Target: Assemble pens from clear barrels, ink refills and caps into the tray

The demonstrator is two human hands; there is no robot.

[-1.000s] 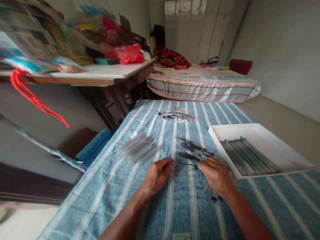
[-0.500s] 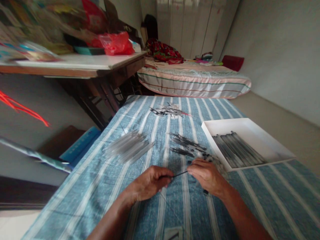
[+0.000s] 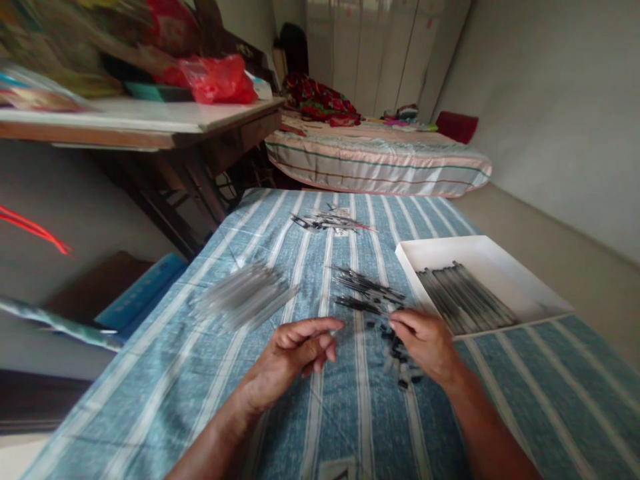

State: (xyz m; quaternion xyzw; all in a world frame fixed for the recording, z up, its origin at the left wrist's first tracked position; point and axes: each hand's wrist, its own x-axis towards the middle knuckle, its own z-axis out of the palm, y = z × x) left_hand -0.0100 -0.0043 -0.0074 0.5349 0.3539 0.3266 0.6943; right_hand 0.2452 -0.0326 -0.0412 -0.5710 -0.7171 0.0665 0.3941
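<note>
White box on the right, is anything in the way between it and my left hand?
Yes: your right hand stands between your left hand and the white box. Small black pieces also lie scattered on the striped cloth between your hands.

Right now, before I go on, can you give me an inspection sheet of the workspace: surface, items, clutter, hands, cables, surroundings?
Surface: striped cloth, blue and white, lightly creased.
Items: pale tubes heaped at left; dark rods near the middle; small parts beside the right hand; dark tubes lined up inside the white box.
Clutter: mixed pile of thin pieces toward the far end.
Hands: left hand above the cloth, fingers loose, no held item made out; right hand's fingertips together by the rods, grip unclear.
Cables: none certain; red cord at the left edge, off the cloth.
Surroundings: bed beyond, side table at left.
</note>
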